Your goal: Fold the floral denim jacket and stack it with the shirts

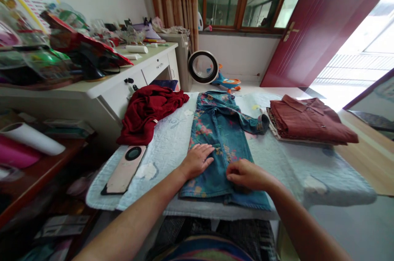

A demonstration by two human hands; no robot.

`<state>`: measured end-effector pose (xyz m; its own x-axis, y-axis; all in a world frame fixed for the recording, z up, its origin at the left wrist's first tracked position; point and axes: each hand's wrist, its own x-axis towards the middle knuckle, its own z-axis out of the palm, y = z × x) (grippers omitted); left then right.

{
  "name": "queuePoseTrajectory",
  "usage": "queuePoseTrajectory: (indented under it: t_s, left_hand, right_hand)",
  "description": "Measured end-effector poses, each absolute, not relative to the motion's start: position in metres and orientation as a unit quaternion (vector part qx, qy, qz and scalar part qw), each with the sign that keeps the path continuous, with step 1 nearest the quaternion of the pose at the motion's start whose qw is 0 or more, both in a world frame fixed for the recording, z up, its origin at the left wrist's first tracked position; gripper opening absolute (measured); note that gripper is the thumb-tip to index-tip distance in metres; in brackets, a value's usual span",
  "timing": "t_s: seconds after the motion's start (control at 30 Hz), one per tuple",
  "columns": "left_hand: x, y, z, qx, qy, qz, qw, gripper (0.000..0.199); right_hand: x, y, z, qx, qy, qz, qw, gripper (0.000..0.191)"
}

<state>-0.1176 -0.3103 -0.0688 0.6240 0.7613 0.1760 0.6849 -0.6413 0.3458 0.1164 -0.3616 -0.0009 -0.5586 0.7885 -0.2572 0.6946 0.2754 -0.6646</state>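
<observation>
A blue denim jacket [220,129] with a floral print lies spread on a pale blue quilted cloth, its collar at the far end. One sleeve [250,123] runs out to the right, ending in a dark cuff. My left hand [198,160] rests flat on the jacket's left front, fingers stretched out. Over the right front, near the hem, my right hand [248,174] is closed, with its fingers curled against the denim; the fingertips are partly hidden.
Left of the jacket are a crumpled dark red garment [150,109] and a phone [124,170]. A stack of folded clothes, topped by a rust-brown shirt [310,119], sits at right on the quilted cloth [295,170]. A cluttered white desk [120,84] stands at far left.
</observation>
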Motion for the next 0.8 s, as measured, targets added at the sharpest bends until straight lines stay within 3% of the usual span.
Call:
queuePoseTrajectory:
  t_s: [0.2,0.33,0.47,0.6,0.7,0.8]
  left_hand:
    - [-0.101,-0.247,-0.068,0.854,0.473,0.198,0.089,0.044]
    - [-0.090,-0.221,-0.078,0.845,0.505,0.155,0.082,0.047]
    - [-0.087,-0.220,-0.087,0.850,0.505,0.121,0.084,0.055]
    - [-0.089,-0.225,-0.090,0.856,0.496,0.117,0.082,0.058]
    - [-0.091,-0.225,-0.089,0.857,0.493,0.123,0.084,0.058]
    - [-0.092,-0.212,-0.085,0.853,0.491,0.152,0.094,0.048]
  right_hand:
    - [0.145,-0.275,-0.010,-0.640,-0.733,0.157,0.167,0.016]
    - [0.166,-0.224,-0.032,-0.738,-0.648,0.002,0.186,0.038]
    - [0.179,-0.195,-0.048,-0.743,-0.655,-0.008,0.134,0.054]
    - [0.193,-0.181,-0.048,-0.727,-0.683,-0.019,0.068,0.036]
    - [0.205,-0.176,-0.042,-0.725,-0.681,-0.079,0.070,0.035]
    - [0.215,-0.169,-0.038,-0.706,-0.706,-0.027,0.038,0.033]
